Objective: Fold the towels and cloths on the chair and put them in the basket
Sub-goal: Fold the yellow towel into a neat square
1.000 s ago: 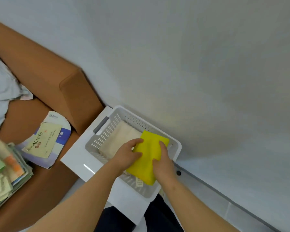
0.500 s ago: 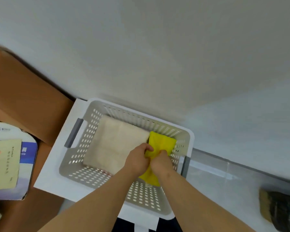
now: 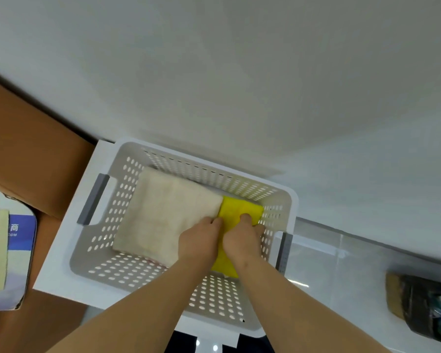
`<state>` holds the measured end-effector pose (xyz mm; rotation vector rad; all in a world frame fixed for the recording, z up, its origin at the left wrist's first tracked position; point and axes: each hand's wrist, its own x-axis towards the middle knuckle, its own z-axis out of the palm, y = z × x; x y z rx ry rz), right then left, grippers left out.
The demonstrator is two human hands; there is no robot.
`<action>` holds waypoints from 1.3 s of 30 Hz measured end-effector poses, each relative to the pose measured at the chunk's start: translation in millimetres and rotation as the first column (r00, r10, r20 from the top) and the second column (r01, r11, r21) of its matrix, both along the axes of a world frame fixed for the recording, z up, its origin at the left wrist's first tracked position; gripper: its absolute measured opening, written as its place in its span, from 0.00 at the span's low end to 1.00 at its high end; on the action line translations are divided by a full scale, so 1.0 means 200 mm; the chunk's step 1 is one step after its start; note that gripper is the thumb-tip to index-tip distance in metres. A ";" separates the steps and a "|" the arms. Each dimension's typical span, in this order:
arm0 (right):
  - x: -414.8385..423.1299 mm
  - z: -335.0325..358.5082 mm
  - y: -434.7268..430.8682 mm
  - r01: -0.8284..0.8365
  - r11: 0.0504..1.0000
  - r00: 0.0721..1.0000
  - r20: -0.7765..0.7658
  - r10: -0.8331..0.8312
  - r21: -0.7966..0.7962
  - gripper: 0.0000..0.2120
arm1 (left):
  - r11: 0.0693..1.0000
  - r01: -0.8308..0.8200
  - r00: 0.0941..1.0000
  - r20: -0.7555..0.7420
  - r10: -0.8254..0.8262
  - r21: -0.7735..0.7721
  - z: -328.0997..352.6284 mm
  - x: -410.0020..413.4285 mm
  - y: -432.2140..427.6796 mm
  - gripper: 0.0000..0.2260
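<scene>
A pale grey perforated basket (image 3: 107, 226) stands on a white surface. A folded cream towel (image 3: 168, 212) lies flat in its left part. To the right of it a folded yellow cloth (image 3: 242, 207) stands on edge against the basket's right wall. My left hand (image 3: 199, 240) grips the yellow cloth's left side, with its fingers curled down between the cloth and the towel. My right hand (image 3: 242, 242) holds the cloth's right side, its fingers curled over the top edge. Both forearms reach in over the basket's near rim.
A brown chair (image 3: 31, 161) stands to the left, with a blue and white booklet (image 3: 18, 240) lying on it. The white surface (image 3: 61, 253) under the basket touches the chair. A dark bag (image 3: 423, 304) lies on the floor at the right. A white wall rises behind.
Both hands have lowered the yellow cloth from above the basket's rim down inside, beside the cream towel. The view has swung to the right, over the basket.
</scene>
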<state>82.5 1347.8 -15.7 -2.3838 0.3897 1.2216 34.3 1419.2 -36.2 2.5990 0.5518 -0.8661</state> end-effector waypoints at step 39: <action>-0.78 1.18 -1.41 0.525 0.848 0.500 0.780 -0.378 0.074 0.23 | 0.604 0.792 0.380 0.700 -0.605 0.091 1.25 -0.10 -1.11 0.20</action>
